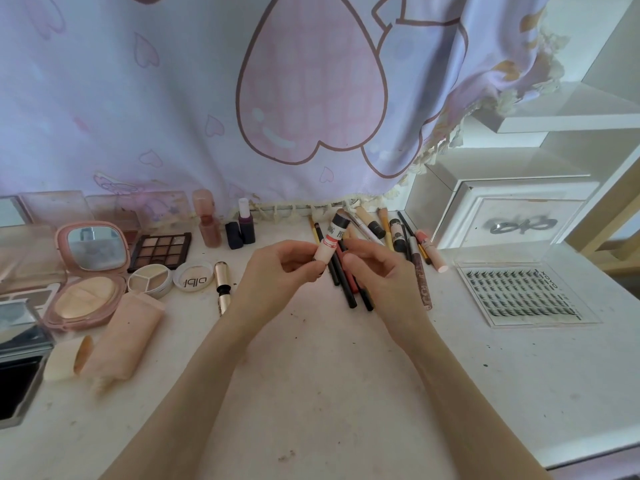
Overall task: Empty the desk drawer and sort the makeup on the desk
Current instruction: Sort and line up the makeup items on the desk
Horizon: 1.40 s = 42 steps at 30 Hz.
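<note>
My left hand [277, 271] grips a small pink tube with a black cap [330, 242], held upright above the desk's middle. Just to its right, my right hand [377, 271] hovers with loosely curled fingers and holds nothing that I can see. Behind both hands lies a heap of pencils, brushes and lip sticks [374, 244]. On the left sit an open pink powder compact with a mirror [86, 271], a dark eyeshadow palette [161, 249], a round concealer pot [150, 280], its lid [194, 278], a gold tube [222, 285] and a peach squeeze tube [128, 334].
A clear lash tray [523, 292] lies at the right on the white desk [311, 393]. Small bottles [239, 228] stand at the back under a hanging pink-heart cloth [242, 98]. White shelving [512, 216] rises at the right. A beige sponge [69, 358] and dark cases [17, 358] lie at the left edge.
</note>
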Motion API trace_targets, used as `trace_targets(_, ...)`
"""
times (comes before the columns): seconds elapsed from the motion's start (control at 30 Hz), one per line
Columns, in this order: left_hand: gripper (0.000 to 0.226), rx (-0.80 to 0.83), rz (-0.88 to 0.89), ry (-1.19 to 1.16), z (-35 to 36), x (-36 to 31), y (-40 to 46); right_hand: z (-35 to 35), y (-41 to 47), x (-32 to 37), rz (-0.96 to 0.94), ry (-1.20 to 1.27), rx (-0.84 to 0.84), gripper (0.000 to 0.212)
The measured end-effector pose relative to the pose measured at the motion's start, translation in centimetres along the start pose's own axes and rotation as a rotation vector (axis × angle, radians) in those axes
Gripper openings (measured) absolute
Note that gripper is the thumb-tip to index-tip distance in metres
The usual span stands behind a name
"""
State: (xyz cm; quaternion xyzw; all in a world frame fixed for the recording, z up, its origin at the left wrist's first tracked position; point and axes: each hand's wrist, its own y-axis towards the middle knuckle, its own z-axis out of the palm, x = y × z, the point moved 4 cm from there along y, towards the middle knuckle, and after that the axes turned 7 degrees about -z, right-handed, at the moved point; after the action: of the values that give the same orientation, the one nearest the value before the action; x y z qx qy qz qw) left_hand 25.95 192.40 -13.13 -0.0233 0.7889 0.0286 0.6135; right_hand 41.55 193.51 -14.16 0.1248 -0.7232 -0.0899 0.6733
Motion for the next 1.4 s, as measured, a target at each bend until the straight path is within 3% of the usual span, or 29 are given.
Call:
trace_targets(0.3,0.014,0.029,-0.001,0.014,0.5,-0.1,-0.2,0.9,0.2,0.7,-0.128,-0.151,0.089,0.009)
trace_targets(0.47,0.034,-0.153,0.097,0.625,-0.3,0.6,0.6,1.9,3.1,2.1,-0.185,-0.314,0.055,0.020)
trace_targets(0.57,0.047,-0.016,0.009,0.966,0.1,2.4,0.6,3.5,6.7,1.5,-0.114,-0.309,0.099,0.003)
trace_targets(0.67,0.054,0.104,-0.048,1.157,0.3,3.7,0.3,5.8,9.6,0.2,-0.110,-0.436,0.220,0.011)
trace_targets(0.83,0.058,0.113,-0.092,1.151,0.7,4.1,0.3,9.1,11.0,-1.3,-0.139,-0.621,0.405,0.021)
trace_targets(1.23,0.057,0.127,-0.122,1.159,0.8,4.3,0.4,10.6,10.7,-2.6,-0.122,-0.581,0.440,0.020)
trace_targets(1.4,0.057,0.138,-0.114,1.175,0.6,4.4,0.4,9.0,9.8,-1.6,-0.083,-0.594,0.468,0.033)
